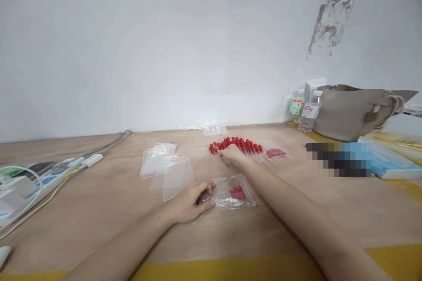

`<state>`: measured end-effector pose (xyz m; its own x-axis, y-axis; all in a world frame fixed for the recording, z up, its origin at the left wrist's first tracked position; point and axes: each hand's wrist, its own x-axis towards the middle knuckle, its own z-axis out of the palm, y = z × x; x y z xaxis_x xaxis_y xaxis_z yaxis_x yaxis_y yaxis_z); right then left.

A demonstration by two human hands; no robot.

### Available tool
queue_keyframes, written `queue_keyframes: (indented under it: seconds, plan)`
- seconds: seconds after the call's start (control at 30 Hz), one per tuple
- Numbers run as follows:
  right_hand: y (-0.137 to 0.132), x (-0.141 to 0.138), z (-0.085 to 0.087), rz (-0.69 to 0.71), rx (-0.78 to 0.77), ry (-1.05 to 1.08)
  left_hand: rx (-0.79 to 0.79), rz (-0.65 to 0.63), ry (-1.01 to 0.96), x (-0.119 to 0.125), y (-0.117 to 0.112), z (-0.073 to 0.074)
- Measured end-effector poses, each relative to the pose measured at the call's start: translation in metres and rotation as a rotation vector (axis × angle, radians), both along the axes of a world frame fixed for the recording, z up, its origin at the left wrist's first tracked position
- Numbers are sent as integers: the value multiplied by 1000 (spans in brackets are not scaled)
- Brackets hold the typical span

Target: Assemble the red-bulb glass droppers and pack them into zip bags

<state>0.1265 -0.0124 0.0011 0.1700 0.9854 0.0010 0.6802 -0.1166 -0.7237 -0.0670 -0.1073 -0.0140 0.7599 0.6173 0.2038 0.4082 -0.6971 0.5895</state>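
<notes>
A clear zip bag [221, 199] lies flat in front of me with red-bulbed pieces [237, 192] showing inside its right half. My left hand [197, 197] rests at the bag's left end, thumb and curled fingers apart and touching the plastic. Beyond the bag, several thin clear droppers with red bulbs [245, 144] lie side by side in a row, bulbs toward the wall. My right hand [231, 153] reaches over the left part of this row, fingers pinched together at a red-bulbed dropper. The back of the hand partly hides its fingertips.
Flat clear bags [178, 178] overlap left of centre. A bag holding red pieces [276, 153] lies right of the row. A power strip [49, 184] with cables is at left. Bottles [310, 112], a grey handbag [349, 114] and a blue packet [389, 158] stand or lie at right.
</notes>
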Motion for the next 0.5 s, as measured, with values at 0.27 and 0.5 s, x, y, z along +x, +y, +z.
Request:
queue_keyframes:
  seconds: [0.27,0.5]
  plan:
    - [-67,79,-9,354,59,-5,-11,-2,3,0,-1,2]
    - [-104,133,-8,338,-121,-251,-19,23,10,0,0,0]
